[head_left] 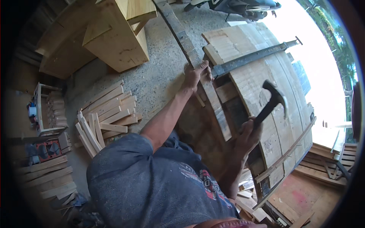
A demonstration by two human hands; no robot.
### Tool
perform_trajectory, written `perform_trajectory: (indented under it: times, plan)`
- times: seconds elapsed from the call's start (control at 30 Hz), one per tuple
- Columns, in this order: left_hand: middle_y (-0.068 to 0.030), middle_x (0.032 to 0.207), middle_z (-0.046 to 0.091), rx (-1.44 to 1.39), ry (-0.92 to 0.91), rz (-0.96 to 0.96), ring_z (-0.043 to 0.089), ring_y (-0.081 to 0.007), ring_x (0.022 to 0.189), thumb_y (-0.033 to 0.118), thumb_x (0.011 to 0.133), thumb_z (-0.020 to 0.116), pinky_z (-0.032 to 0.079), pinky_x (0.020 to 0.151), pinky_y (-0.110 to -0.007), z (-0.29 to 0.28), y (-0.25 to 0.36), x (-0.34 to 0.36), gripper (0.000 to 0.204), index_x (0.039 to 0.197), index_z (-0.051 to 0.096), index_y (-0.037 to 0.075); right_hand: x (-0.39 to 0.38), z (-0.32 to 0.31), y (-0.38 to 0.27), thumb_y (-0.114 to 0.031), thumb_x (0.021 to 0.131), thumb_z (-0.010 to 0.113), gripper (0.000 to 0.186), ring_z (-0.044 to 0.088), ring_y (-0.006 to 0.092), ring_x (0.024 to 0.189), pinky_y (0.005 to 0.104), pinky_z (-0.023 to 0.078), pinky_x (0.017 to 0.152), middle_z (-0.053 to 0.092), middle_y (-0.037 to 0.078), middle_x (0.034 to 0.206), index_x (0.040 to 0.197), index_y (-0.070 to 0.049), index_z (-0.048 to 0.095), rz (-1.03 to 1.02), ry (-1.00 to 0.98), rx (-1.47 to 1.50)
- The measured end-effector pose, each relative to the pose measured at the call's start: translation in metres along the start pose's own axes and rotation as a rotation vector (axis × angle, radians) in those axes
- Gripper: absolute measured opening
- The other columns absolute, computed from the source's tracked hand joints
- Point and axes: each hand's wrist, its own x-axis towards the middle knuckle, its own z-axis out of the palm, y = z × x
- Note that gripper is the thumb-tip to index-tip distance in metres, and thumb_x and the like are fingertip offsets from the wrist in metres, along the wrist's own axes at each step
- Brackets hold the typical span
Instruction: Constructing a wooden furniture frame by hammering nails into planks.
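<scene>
My right hand (248, 137) is closed round the dark handle of a claw hammer (274, 99), which is raised with its head up. A long, narrow, worn wooden plank (216, 106) slants from the top of the view down to my middle. My left hand (197, 76) wraps round this plank partway along, thumb on top. To the right of both hands lies a broad panel of joined boards (281, 81) on a workbench. Across the panel's far part runs a grey metal bar clamp (251, 60), its jaw end close to my left hand.
A thin strip of wood (286, 150) lies over the panel's near right part. Loose cut slats (108, 114) are piled on the floor to the left. Wooden furniture (116, 40) stands at the far left, a motorcycle (245, 8) at the back. More boards (49, 174) lie lower left.
</scene>
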Motion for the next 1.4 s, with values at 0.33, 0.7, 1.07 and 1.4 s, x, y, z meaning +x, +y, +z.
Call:
perform_trajectory:
  times: [0.33, 0.7, 1.07, 1.4]
  plan:
    - [-0.0049, 0.076, 0.062, 0.338, -0.304, 0.001, 0.06, -0.0145, 0.053, 0.039, 0.101, 0.062, 0.053, 0.049, -0.031, 0.038, 0.046, -0.014, 0.043, 0.12, 0.057, 0.001, 0.033, -0.004, -0.023, -0.016, 0.101, 0.055, 0.046, 0.054, 0.0077, 0.059, 0.0235, 0.042, 0.052, 0.062, 0.007, 0.078, 0.143, -0.003, 0.043, -0.428, 0.124, -0.076]
    - [-0.0016, 0.068, 0.057, 0.447, -0.347, -0.039, 0.056, -0.0095, 0.049, 0.034, 0.103, 0.06, 0.048, 0.043, -0.027, 0.086, 0.047, -0.047, 0.029, 0.102, 0.055, 0.006, 0.057, 0.016, -0.003, -0.009, 0.098, 0.056, 0.051, 0.06, 0.0135, 0.065, 0.0318, 0.048, 0.058, 0.065, 0.009, 0.08, 0.148, -0.005, 0.044, -0.276, 0.025, -0.3]
    - [-0.0022, 0.066, 0.057, 0.338, -0.491, -0.085, 0.057, -0.0107, 0.049, 0.032, 0.103, 0.06, 0.049, 0.043, -0.028, 0.108, 0.037, -0.063, 0.026, 0.099, 0.054, 0.007, 0.113, -0.003, -0.055, -0.02, 0.104, 0.052, 0.053, 0.061, 0.0155, 0.058, 0.029, 0.047, 0.052, 0.064, 0.011, 0.072, 0.147, 0.007, 0.036, -0.826, 0.495, -0.345]
    - [-0.0026, 0.069, 0.058, 0.404, -0.469, -0.029, 0.056, -0.011, 0.049, 0.032, 0.102, 0.062, 0.049, 0.044, -0.029, 0.102, 0.043, -0.062, 0.033, 0.114, 0.056, 0.002, 0.097, 0.002, -0.085, -0.016, 0.104, 0.05, 0.055, 0.045, 0.0056, 0.043, 0.0192, 0.037, 0.037, 0.06, 0.005, 0.071, 0.15, 0.004, 0.029, -0.89, 0.389, 0.495]
